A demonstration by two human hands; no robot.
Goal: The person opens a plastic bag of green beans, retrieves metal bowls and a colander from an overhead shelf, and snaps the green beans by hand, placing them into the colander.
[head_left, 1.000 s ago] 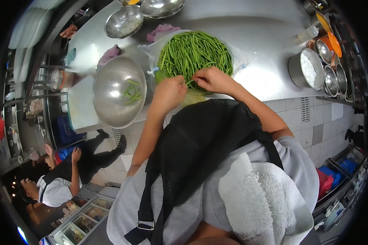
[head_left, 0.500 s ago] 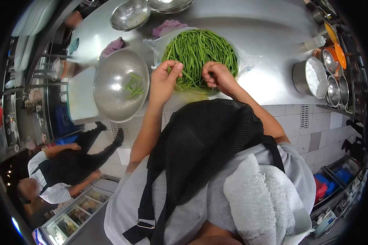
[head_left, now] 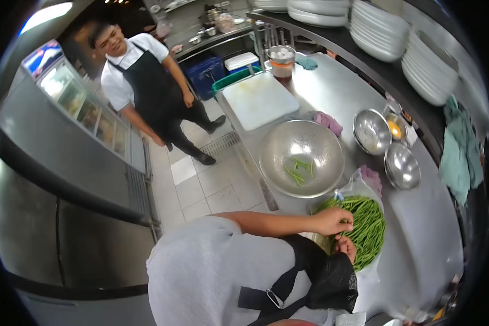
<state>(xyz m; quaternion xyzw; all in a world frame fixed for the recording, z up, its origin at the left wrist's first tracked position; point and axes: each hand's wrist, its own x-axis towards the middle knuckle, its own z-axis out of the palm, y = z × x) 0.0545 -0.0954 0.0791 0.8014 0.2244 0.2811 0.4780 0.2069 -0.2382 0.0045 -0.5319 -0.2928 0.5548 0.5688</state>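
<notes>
A heap of green beans (head_left: 367, 228) lies on an opened clear plastic bag (head_left: 376, 187) on the steel table. Over the near side of the heap, my left hand (head_left: 334, 221) has its fingers pinched together. Just below it my right hand (head_left: 346, 248) is closed too, close to the left one. A green bean seems to be held between the fingertips of both hands, though it blends with the pile behind. Beyond the heap stands a large perforated steel colander (head_left: 280, 160), with several short bean pieces (head_left: 298, 173) at its bottom.
A white cutting board (head_left: 261, 100) lies past the colander, near a tub of eggs (head_left: 281, 61). Steel bowls (head_left: 372, 131) and purple cloths (head_left: 328, 124) are on the table (head_left: 424, 228). Stacked plates (head_left: 377, 30) fill the shelf. A person in a black apron (head_left: 155, 81) stands across the aisle.
My view has swung left, bringing the other person and the fridge into fuller sight. My hands have come closer together over the beans. The colander still holds a few pieces.
</notes>
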